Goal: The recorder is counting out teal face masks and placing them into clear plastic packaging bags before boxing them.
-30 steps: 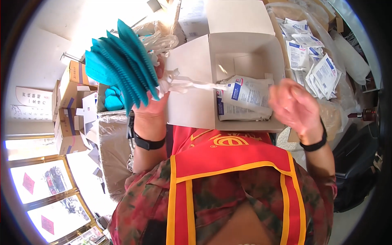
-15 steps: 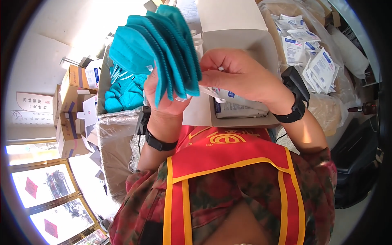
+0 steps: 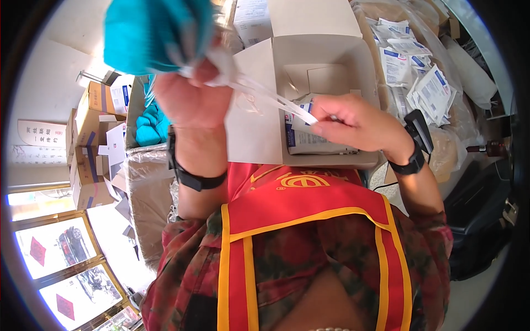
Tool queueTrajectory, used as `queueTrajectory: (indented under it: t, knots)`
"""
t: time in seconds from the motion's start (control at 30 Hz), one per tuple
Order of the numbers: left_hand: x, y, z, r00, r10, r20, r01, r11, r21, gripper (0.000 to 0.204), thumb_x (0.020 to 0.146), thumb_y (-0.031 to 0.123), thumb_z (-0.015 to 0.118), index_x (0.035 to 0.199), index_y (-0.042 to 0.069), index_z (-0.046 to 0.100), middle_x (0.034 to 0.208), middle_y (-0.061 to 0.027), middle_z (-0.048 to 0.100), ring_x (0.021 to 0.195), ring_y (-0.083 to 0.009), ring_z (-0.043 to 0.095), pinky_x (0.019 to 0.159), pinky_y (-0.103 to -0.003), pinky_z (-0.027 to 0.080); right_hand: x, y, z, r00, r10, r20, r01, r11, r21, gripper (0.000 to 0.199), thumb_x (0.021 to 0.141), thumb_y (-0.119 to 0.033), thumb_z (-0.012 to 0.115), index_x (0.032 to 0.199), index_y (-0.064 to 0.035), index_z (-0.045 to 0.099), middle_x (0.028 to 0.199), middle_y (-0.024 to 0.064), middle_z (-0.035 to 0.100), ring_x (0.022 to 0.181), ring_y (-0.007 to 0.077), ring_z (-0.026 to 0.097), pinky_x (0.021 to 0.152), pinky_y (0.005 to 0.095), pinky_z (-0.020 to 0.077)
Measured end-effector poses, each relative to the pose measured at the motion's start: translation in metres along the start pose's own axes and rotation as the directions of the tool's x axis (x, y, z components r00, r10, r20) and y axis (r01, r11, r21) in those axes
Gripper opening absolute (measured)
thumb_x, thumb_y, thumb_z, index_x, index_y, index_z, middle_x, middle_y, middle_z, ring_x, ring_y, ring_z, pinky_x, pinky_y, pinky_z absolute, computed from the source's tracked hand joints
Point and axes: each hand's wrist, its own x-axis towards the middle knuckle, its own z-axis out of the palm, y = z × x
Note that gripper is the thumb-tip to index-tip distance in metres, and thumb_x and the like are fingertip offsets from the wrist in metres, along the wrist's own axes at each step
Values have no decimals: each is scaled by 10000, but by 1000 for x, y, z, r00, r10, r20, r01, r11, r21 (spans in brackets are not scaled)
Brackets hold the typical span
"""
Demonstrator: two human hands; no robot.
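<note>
A bunch of teal face masks (image 3: 157, 38), blurred by motion, is held up at the upper left in my left hand (image 3: 193, 99). White ear loops (image 3: 265, 98) run from the bunch, stretched taut toward the right. Their far end is pinched between the thumb and fingers of my right hand (image 3: 353, 120). That hand is over the front of an open white carton (image 3: 326, 160), in which white and blue packets (image 3: 317, 142) lie. Behind my left wrist, more loose teal masks (image 3: 149, 127) fill part of a plastic-lined box.
The plastic-lined box (image 3: 146, 171) stands to the left, with stacked brown cartons (image 3: 91, 165) beyond it. At the upper right, a plastic-lined box holds several sealed white packets (image 3: 433, 91). A black seat-like object (image 3: 477, 220) is at the right edge.
My left hand has swung up and left with the masks. My right hand has moved right and down, drawing the ear loops out into a long taut strand.
</note>
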Motion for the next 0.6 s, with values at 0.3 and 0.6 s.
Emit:
queueTrajectory:
  t: [0.3, 0.6]
  knots:
    - [-1, -27, 33, 943, -277, -185, 248, 954, -167, 326, 916, 180, 467, 1149, -23, 569, 822, -119, 569, 505, -23, 480, 562, -170, 458, 11, 0, 8, 965, -55, -258, 120, 962, 245, 81, 933, -119, 543, 891, -59, 508, 718, -54, 450, 625, 7, 373, 531, 196, 297]
    - [2, -39, 37, 930, -314, -190, 273, 937, -217, 298, 917, 178, 467, 1119, -19, 561, 785, -90, 557, 513, -32, 472, 560, -188, 458, 29, 8, 21, 996, 74, -47, -9, 627, 779, 252, 932, -207, 557, 1119, -46, 608, 668, -21, 512, 595, 21, 429, 516, 194, 309]
